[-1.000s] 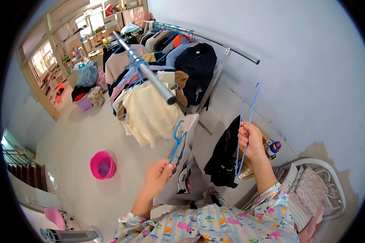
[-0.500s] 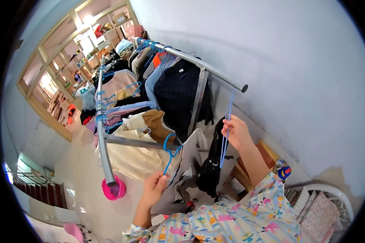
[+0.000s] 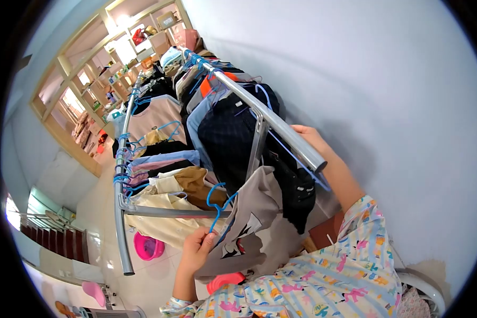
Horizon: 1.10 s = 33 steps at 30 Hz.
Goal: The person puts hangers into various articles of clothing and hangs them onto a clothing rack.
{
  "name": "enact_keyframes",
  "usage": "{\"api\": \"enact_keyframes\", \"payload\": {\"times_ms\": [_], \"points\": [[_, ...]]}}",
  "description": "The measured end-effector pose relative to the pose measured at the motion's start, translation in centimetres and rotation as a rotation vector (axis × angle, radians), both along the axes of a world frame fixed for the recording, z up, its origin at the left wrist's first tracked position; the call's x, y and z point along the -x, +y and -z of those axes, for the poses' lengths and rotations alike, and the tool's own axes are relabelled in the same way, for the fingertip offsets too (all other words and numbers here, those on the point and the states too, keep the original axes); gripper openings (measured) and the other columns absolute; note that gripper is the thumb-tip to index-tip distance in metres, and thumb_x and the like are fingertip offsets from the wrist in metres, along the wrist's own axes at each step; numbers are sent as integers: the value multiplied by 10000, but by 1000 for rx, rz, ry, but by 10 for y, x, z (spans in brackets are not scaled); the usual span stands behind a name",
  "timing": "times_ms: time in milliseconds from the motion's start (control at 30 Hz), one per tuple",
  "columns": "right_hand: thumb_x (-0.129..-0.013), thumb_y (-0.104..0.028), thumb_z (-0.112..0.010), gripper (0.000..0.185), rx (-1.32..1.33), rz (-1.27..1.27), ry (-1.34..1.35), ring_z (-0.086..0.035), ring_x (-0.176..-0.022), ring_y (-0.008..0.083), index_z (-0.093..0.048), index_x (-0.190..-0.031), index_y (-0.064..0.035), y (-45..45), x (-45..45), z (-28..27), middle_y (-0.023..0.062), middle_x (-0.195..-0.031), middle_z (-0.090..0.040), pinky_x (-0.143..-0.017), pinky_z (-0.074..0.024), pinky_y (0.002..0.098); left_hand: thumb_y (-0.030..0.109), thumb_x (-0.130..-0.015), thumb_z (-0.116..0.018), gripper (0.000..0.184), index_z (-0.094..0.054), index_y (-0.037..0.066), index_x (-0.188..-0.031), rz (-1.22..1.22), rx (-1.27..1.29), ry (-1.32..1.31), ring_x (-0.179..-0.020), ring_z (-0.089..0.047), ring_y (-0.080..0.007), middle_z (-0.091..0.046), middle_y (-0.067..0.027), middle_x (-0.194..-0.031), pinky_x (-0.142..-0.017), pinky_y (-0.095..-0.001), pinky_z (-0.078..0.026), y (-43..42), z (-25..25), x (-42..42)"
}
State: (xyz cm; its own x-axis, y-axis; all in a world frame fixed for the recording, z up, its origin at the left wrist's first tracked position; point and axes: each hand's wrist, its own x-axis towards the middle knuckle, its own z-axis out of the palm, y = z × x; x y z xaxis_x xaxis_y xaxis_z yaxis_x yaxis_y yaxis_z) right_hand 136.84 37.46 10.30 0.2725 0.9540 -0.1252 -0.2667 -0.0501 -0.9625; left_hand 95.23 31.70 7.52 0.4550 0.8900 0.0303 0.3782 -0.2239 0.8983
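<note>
Fingers of left hand (image 3: 197,249): pinching blue hanger (image 3: 217,208), grey printed garment (image 3: 254,204) just beside them. Right hand (image 3: 314,140): partly behind metal rail (image 3: 281,126), near lilac hanger (image 3: 322,184); finger closure cannot be told.

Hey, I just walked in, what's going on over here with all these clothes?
Someone is handling hangers at a clothes rack. Their left hand grips a bright blue hanger beside a grey garment with a dark-and-white print. Their right hand is partly behind the rail nearer the wall, close to a periwinkle hanger; its grip is hidden. Clothes hang along both sides of the rack, and a pink bucket stands on the floor.
</note>
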Motion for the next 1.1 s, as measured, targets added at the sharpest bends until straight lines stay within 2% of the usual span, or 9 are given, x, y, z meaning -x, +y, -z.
{"api": "enact_keyframes", "payload": {"times_ms": [200, 333, 467, 500, 700, 800, 833, 900, 1100], "points": [[-895, -144, -606, 263, -92, -212, -535, -427, -491, 35, -686, -1138, -81, 38, -54, -31, -47, -645, -549, -417, -320, 209, 134, -950, -575, 126, -631, 21, -932, -14, -77, 145, -561, -433, -91, -501, -17, -604, -532, -259, -377, 9, -9, -14], [-897, -161, -616, 244, -307, -179, -872, -480, -527, 85, -700, -1118, -97, 98, -81, -9, -1, -596, -565, -509, -415, 269, 140, -948, -573, 136, -631, 17, -942, -4, -119, 188, -560, -461, -125, -522, -53, -610, -544, -283, -398, 16, -7, -26], [-873, -132, -610, 200, -449, 216, -1399, -607, -843, 251, -721, -1040, -134, 144, -65, 46, 78, -835, -663, -755, -489, 391, 154, -952, -567, 151, -633, 19, -945, -12, -146, 231, -567, -479, -136, -530, -62, -615, -555, -290, -407, 18, -7, -38], [-845, -93, -604, 182, -403, 259, -1341, -574, -979, 313, -719, -984, -113, 146, -60, 52, 101, -949, -656, -841, -467, 425, 157, -953, -566, 155, -632, 18, -943, -8, -151, 240, -561, -478, -137, -529, -64, -612, -550, -291, -405, 20, -6, -39], [-796, 5, -581, 156, -598, 864, -897, -589, -903, 312, -673, -901, -65, 84, -10, 100, 98, -926, -650, -822, -456, 380, 129, -950, -563, 128, -627, 22, -922, -74, -75, 169, -520, -433, -105, -488, -32, -579, -504, -274, -376, 25, 15, -29], [-869, -40, -577, 83, -477, 797, -682, -604, -848, 229, -647, -908, -18, 43, 41, 175, 83, -898, -638, -779, -465, 341, 114, -948, -563, 113, -622, 25, -912, -63, -102, 153, -526, -420, -93, -478, -18, -580, -506, -265, -372, 22, 15, -30], [-901, -38, -547, 104, -307, 633, -530, -610, -868, 215, -647, -923, -22, 11, 69, 152, 70, -935, -635, -804, -472, 337, 111, -948, -560, 115, -614, 21, -900, -66, -63, 158, -535, -420, -96, -472, -20, -581, -517, -265, -375, 20, 13, -29], [-815, 66, -559, 163, -381, 532, -607, -614, -920, 249, -662, -890, -35, -19, 102, 147, 97, -962, -646, -809, -481, 320, 112, -946, -565, 114, -618, 18, -909, -77, -30, 160, -544, -436, -106, -488, -32, -589, -528, -269, -384, 18, 18, -25], [-811, 6, -571, 454, -435, 310, -793, -519, -1135, 312, -580, -1255, -89, -68, 182, 137, 151, -1257, -546, -927, -444, 383, 118, -934, -586, 115, -635, 15, -948, -79, -41, 179, -558, -481, -143, -537, -77, -622, -552, -285, -413, -11, 17, -2]]}}
